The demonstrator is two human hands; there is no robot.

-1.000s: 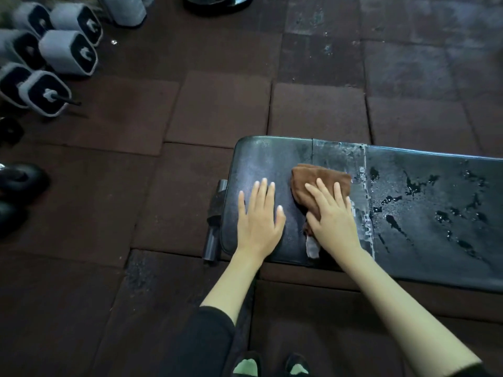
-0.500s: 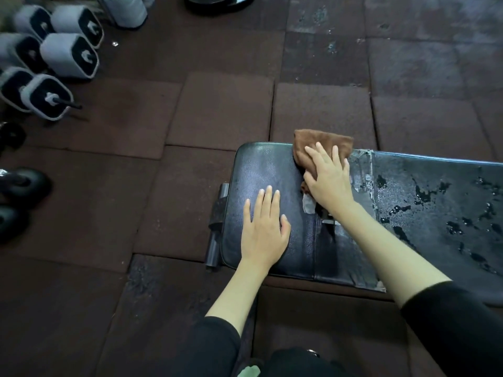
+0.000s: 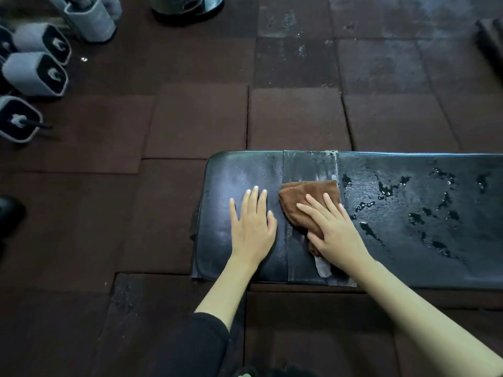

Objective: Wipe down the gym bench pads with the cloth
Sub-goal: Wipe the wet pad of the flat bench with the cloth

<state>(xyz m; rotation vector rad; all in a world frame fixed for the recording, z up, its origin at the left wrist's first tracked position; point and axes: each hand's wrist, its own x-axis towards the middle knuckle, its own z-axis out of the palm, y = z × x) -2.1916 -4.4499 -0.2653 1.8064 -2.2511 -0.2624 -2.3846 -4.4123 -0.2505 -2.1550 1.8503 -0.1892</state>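
Pressed cloth (image 3: 307, 194) under released right grip (image 3: 337, 235), braced bench pad (image 3: 239, 172) left of cloth with released left grip (image 3: 251, 229). Needed overlapping strokes toward puddles (image 3: 386, 190) right of cloth.

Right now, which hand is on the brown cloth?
The right hand, fingers spread over the brown cloth; the left hand lies flat on bare bench pad.

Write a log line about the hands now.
left hand: flat on bench pad | right hand: pressing brown cloth on pad | wet patches: right of cloth
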